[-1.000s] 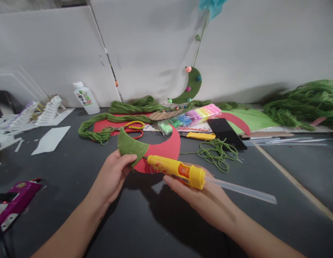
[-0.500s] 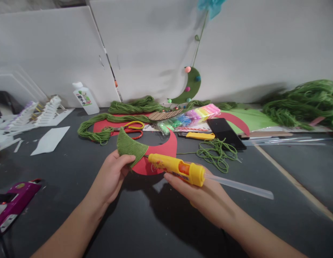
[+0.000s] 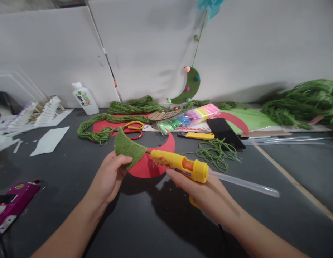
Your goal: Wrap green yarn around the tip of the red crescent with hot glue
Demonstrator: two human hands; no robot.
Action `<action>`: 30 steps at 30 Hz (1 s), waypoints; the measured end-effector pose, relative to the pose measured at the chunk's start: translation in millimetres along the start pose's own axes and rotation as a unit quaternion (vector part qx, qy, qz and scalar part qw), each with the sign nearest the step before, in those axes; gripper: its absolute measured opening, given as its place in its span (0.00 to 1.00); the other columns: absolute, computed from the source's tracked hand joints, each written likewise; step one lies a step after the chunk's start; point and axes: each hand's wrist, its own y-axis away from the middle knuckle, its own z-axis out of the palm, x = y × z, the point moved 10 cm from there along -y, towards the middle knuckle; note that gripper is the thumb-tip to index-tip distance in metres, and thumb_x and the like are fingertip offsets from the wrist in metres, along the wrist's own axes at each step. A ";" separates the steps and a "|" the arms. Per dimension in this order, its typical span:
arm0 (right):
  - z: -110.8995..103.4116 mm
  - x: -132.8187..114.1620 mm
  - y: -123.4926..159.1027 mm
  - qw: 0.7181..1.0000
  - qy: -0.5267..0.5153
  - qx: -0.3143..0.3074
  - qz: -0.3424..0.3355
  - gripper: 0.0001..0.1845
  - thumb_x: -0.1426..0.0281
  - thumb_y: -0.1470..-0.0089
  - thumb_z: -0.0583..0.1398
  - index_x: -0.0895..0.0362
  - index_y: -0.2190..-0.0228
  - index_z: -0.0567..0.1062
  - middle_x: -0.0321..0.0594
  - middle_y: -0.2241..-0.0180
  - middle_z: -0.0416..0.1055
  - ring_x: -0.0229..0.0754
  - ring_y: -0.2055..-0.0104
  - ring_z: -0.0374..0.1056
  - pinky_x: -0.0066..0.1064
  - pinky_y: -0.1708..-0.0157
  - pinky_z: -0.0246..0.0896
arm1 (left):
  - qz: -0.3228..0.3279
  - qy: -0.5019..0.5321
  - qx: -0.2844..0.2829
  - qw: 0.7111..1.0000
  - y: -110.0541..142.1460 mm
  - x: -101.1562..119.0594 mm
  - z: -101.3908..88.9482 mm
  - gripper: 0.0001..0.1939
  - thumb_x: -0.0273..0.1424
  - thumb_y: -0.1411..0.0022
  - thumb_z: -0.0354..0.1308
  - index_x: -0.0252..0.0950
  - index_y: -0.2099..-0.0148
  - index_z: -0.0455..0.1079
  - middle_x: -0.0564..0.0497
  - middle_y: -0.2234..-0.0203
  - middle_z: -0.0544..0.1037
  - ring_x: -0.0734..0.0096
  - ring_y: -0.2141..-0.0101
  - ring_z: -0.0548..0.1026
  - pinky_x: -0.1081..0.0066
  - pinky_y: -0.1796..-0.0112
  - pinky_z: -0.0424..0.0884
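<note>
My left hand [image 3: 109, 177] pinches a red paper crescent [image 3: 155, 161] by its end, which is wrapped in green yarn [image 3: 126, 147]. The crescent is held just above the dark table. My right hand [image 3: 206, 191] grips a yellow hot glue gun [image 3: 181, 165] with a clear glue stick [image 3: 244, 184] sticking out behind. The gun's nozzle points left and sits at the edge of the yarn-wrapped part, on the red paper.
Behind lie green yarn skeins [image 3: 134, 105], red-and-yellow scissors [image 3: 131, 129], a yellow utility knife [image 3: 197, 135], a black phone [image 3: 225, 132], a loose yarn tangle [image 3: 216, 152], a pack of coloured clay [image 3: 190, 116] and a white glue bottle [image 3: 84, 97]. A purple glue gun [image 3: 13, 204] is at left. A finished green crescent [image 3: 189, 87] hangs on the wall.
The crescent and the glue gun shifted slightly; the right hand moved a little to the right and up, and the nozzle stays at the yarn's edge.
</note>
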 end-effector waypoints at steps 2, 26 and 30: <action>0.3 -1.9 -0.2 1.000 -0.014 -0.002 -0.007 0.10 0.63 0.46 0.58 0.51 0.65 0.78 0.32 0.76 0.66 0.37 0.75 0.58 0.27 0.76 0.53 | 0.005 -0.004 0.007 1.000 0.5 1.4 -1.0 0.04 0.23 0.55 0.60 0.34 0.72 0.73 0.53 0.77 0.79 0.68 0.75 0.77 0.71 0.71 0.71; -16.8 -8.5 -2.0 0.991 0.103 0.063 -0.049 0.12 0.59 0.49 0.57 0.56 0.72 0.70 0.33 0.79 0.63 0.37 0.79 0.59 0.29 0.78 0.55 | 0.058 -0.014 0.062 0.996 -17.2 16.7 -23.4 0.08 0.26 0.56 0.64 0.33 0.69 0.72 0.53 0.74 0.79 0.74 0.77 0.74 0.74 0.74 0.71; 29.1 -14.6 5.0 0.968 0.208 -0.094 -0.108 0.08 0.70 0.57 0.60 0.55 0.75 0.64 0.32 0.74 0.62 0.35 0.76 0.58 0.27 0.77 0.55 | 0.070 0.028 0.072 0.995 -24.6 24.7 -36.1 0.10 0.26 0.54 0.64 0.34 0.65 0.71 0.54 0.74 0.79 0.76 0.76 0.75 0.74 0.72 0.73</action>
